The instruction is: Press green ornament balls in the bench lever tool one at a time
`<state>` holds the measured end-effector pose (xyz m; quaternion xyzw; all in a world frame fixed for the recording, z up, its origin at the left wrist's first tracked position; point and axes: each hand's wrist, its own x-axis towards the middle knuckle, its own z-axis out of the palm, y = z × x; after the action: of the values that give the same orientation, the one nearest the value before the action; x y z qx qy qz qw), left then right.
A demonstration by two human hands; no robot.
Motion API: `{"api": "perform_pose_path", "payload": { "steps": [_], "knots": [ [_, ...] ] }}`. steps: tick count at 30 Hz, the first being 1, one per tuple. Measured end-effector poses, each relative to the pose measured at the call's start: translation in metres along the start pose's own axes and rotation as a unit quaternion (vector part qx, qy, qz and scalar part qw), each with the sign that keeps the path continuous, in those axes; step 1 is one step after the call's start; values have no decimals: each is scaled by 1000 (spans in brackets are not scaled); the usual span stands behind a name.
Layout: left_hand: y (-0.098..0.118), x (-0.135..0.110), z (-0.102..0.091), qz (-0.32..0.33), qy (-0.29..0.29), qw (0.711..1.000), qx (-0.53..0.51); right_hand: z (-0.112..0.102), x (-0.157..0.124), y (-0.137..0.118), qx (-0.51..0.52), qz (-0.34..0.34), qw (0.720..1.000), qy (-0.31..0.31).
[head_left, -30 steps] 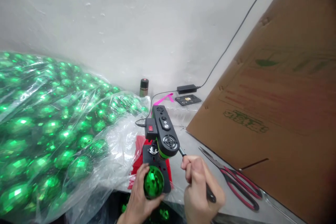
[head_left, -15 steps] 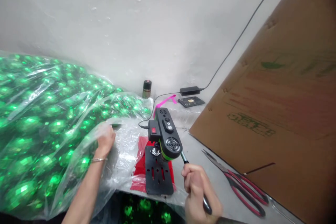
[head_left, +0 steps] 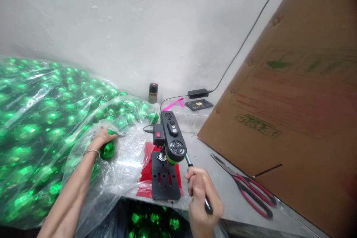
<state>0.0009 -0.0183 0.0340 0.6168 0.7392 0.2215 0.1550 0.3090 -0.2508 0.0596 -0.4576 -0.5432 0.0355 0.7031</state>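
Through the head camera I am seeing my left hand (head_left: 104, 137) resting at the open edge of a clear plastic bag (head_left: 129, 156); its fingers are partly hiding a green piece, and I cannot tell whether they are grasping it. A shiny green ball (head_left: 108, 150) is sitting just below that hand, and many more are filling the bag to the left. My right hand (head_left: 205, 195) is clenching the black handle (head_left: 208, 206) of a lever, which is running up to a black machine (head_left: 173, 139). The machine is standing on the worktop (head_left: 228, 200), its slotted base plate (head_left: 166, 187) lying over a red sheet (head_left: 146, 169). A switch box (head_left: 158, 134) with a red rocker is jutting from its left side.

The cardboard box (head_left: 279, 93) at the right is showing a green leaf-like print, faded red lines and outlined green lettering, too blurred for me to read. A small dark-capped canister (head_left: 153, 95) is standing by the wall, its label too small to make out. A power adapter (head_left: 198, 93) is lying behind a flat dark slab (head_left: 199, 104) bearing a pale patch, and scissors (head_left: 237, 176) are lying beside the box.
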Motion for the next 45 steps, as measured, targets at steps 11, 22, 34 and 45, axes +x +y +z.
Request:
{"api": "perform_pose_path", "payload": {
  "steps": [11, 22, 34, 45],
  "knots": [
    [34, -131, 38, -104, -137, 830, -530, 0, 6, -3, 3, -3, 1000, -7],
    [50, -209, 135, -75, -62, 840, -534, -1, 16, -9, -2, -8, 1000, -26],
    [54, -214, 149, 126, -93, 938, -311, -2, 13, -7, 7, -10, 1000, -27],
    [63, -217, 144, 127, -129, 932, -315, -4, 16, -10, -10, -14, 999, -36]
  ]
}}
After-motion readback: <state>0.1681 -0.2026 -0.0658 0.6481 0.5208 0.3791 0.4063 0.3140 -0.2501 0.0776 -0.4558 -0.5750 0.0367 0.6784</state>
